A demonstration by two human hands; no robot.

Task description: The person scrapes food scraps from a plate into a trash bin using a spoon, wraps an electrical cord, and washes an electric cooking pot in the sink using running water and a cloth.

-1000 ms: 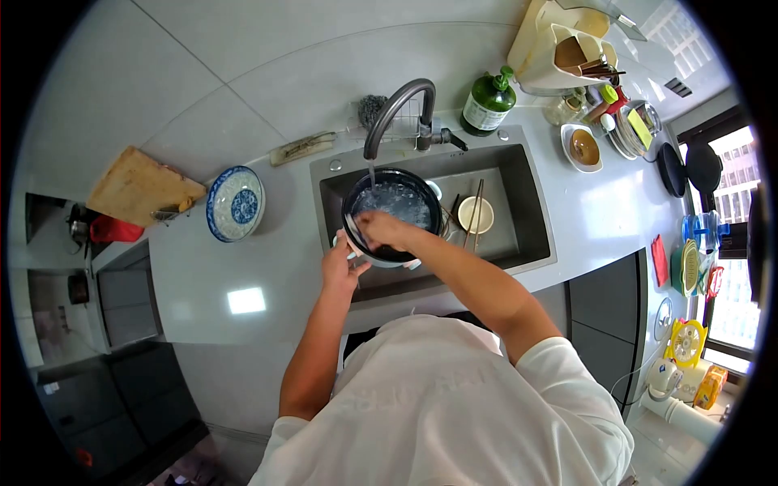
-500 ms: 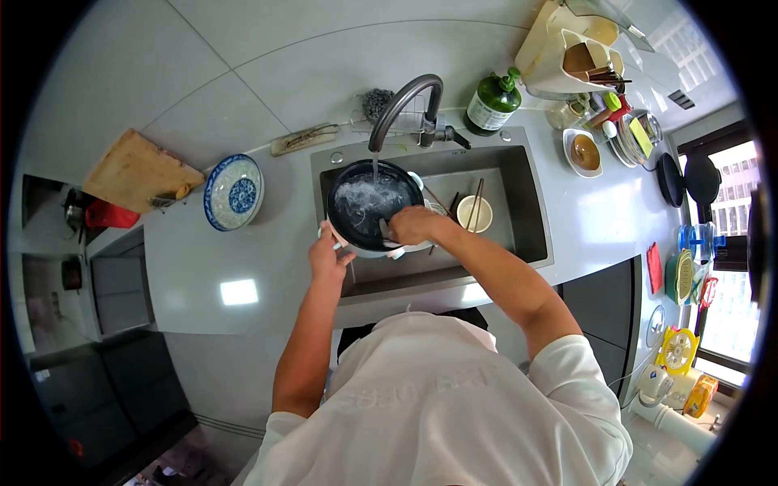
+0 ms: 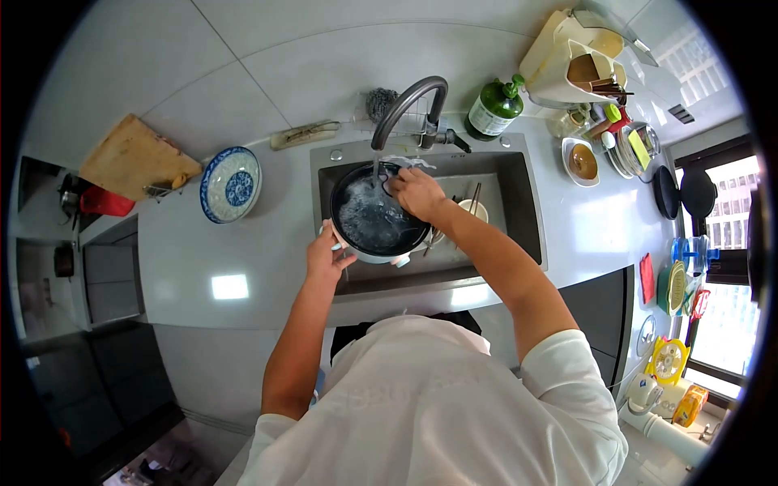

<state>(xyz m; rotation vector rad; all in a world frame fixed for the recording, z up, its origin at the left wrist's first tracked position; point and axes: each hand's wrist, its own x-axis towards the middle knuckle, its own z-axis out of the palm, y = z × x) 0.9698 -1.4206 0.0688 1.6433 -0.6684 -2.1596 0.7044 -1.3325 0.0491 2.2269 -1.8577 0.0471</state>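
A dark round pot (image 3: 373,219) with water in it is over the left part of the sink (image 3: 519,202). Water runs into it from the grey faucet (image 3: 409,105). My left hand (image 3: 326,255) holds the pot's outer side at the lower left, thumb and fingers around a light handle. At the pot's upper right rim is my right hand (image 3: 416,194), its fingers curled down over the edge; what they hold is hidden. A cream bowl (image 3: 478,212) with chopsticks (image 3: 475,194) lies in the sink, partly behind my right forearm.
A blue-and-white bowl (image 3: 231,185) and a cutting board (image 3: 138,162) are on the left. Behind the sink stands a green pump bottle (image 3: 495,109). To the right are a brown-and-white bowl (image 3: 581,162), stacked plates (image 3: 628,152) and a utensil holder (image 3: 567,69).
My right hand has moved from the pot's lower side up to its upper right rim. The pot has shifted slightly, with my left hand still on its side.
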